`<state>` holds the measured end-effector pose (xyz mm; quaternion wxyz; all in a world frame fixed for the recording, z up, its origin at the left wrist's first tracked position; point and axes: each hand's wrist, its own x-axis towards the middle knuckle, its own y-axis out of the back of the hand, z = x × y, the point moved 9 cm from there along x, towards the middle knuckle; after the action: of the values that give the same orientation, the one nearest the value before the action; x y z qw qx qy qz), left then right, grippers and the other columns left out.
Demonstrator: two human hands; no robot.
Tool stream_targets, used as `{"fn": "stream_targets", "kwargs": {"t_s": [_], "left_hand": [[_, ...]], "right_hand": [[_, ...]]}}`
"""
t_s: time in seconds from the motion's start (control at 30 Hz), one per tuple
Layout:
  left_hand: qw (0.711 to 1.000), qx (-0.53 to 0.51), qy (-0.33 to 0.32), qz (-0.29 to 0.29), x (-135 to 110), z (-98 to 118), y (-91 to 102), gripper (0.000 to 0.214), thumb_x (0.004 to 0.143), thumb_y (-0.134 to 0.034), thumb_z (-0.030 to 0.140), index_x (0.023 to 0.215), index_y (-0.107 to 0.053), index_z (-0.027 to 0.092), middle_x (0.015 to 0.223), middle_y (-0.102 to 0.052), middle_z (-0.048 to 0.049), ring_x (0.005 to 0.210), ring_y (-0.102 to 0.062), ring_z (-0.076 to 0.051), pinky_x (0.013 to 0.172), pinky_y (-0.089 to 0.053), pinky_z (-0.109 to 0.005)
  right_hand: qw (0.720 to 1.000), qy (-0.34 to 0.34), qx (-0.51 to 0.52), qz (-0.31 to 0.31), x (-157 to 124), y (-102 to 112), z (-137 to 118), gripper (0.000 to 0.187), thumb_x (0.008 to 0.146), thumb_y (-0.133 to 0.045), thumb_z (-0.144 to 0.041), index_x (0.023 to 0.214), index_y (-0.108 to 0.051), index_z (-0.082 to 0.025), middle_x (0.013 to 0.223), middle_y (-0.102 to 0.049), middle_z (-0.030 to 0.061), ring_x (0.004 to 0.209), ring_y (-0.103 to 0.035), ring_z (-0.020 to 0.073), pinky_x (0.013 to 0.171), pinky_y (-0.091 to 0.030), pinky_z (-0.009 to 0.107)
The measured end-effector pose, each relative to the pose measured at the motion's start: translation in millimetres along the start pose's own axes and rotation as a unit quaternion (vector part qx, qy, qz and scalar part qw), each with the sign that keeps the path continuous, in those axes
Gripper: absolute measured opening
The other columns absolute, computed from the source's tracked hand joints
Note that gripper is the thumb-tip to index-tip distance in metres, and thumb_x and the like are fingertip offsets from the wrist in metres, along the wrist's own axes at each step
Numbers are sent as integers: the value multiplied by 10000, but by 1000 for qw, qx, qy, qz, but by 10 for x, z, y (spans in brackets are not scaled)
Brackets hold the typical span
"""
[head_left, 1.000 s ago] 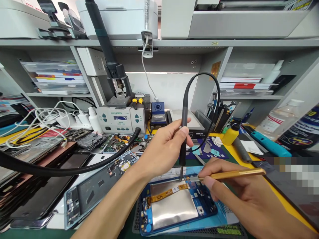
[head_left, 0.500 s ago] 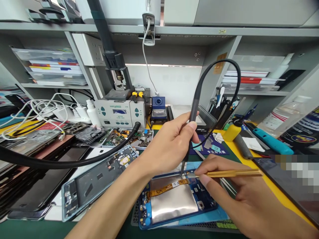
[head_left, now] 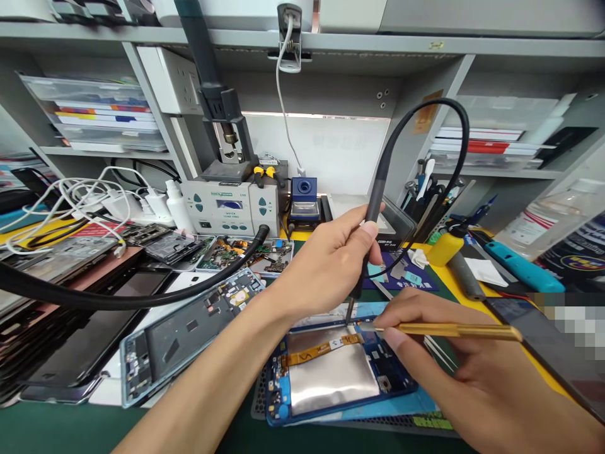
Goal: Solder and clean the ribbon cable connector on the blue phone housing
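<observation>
My left hand (head_left: 338, 258) is closed round the dark grip of a soldering iron (head_left: 377, 192), its cable looping up and right. The iron points down, its tip at the far edge of an opened blue phone (head_left: 278, 394); whether it touches cannot be seen. In my right hand (head_left: 454, 359), pinched between thumb and fingers, is a gold-handled blade tool (head_left: 458, 330). Its flat silver end lies over the phone's upper right part, close to the iron's tip. An orange flex cable (head_left: 307, 356) crosses the phone's silvery inner panel.
Under the phone lie a blue pad and dark mat. To its left rests another phone frame (head_left: 174, 340), with stacked phones beyond. A thick black hose (head_left: 142, 301) arches from the grey rework station (head_left: 227, 205). A yellow bottle (head_left: 444, 249) and teal tool (head_left: 524, 265) are at right.
The whole view has shifted slightly, with the bench appearing higher. Both tools keep to the same far edge of the phone. The gold handle now reaches a little farther right.
</observation>
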<state>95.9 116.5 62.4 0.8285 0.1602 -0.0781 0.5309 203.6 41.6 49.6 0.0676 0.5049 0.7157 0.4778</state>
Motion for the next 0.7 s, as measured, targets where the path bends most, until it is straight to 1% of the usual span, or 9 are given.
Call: {"fn": "stream_targets", "kwargs": {"t_s": [0.07, 0.1, 0.17, 0.27, 0.4, 0.53, 0.63, 0.7], "left_hand": [[1000, -10, -4, -5, 10, 4, -12, 338, 1077, -437, 358, 1323, -610, 202, 808, -592, 41, 565, -373, -88, 525, -311, -231], [1000, -13, -7, -6, 12, 11, -17, 361, 1079, -436, 346, 1378, -584, 208, 802, -589, 44, 565, -375, -88, 530, -317, -228], [1000, -15, -10, -7, 12, 24, -24, 384, 1082, -432, 331, 1423, -563, 211, 796, -588, 47, 568, -381, -85, 541, -331, -221], [1000, -18, -12, -7, 3, 39, -34, 376, 1087, -427, 319, 1417, -571, 208, 792, -586, 48, 573, -389, -77, 554, -347, -209], [1000, -20, -17, -10, -17, 57, -48, 331, 1085, -444, 331, 1341, -613, 207, 795, -586, 47, 583, -407, -72, 560, -362, -206], [1000, -2, -17, -9, -27, 60, -48, 282, 1080, -453, 358, 1166, -653, 179, 807, -606, 36, 594, -422, -78, 571, -357, -233], [999, 22, -34, -6, -29, 94, -48, 267, 1081, -434, 333, 1055, -648, 175, 808, -624, 19, 714, -524, -111, 643, -390, -255], [999, 29, -39, -4, -27, 106, -48, 269, 1080, -426, 321, 1003, -640, 177, 805, -622, 15, 782, -557, -127, 684, -403, -262]], "right_hand": [[1000, -4, 1, -2, 6, 0, 7, 141, 992, -557, -174, 974, -635, -290, 871, -693, -17, 754, -693, 165, 610, -534, 266], [1000, -5, 0, -2, 5, 2, 10, 145, 992, -558, -170, 971, -633, -293, 871, -691, -22, 757, -693, 162, 610, -533, 263], [1000, -5, -1, -4, -1, 1, 15, 148, 992, -554, -167, 970, -628, -292, 860, -683, -24, 748, -687, 159, 614, -532, 263], [1000, -3, 2, -5, -8, -1, 23, 149, 998, -550, -165, 979, -634, -286, 849, -675, -19, 728, -676, 158, 616, -531, 270], [1000, 16, 2, -7, -9, -8, -4, 155, 991, -548, -153, 962, -635, -278, 835, -668, -18, 705, -664, 152, 603, -525, 266], [1000, 20, 5, 3, -35, 11, 0, 161, 990, -564, -145, 999, -620, -296, 874, -672, -39, 752, -671, 131, 654, -527, 241], [1000, 17, 6, -6, -52, -4, 12, 173, 991, -559, -138, 996, -619, -301, 862, -665, -50, 738, -664, 121, 653, -523, 233], [1000, 20, 8, -9, -54, -10, 12, 175, 988, -562, -135, 993, -620, -300, 859, -662, -52, 731, -659, 118, 646, -519, 232]]}}
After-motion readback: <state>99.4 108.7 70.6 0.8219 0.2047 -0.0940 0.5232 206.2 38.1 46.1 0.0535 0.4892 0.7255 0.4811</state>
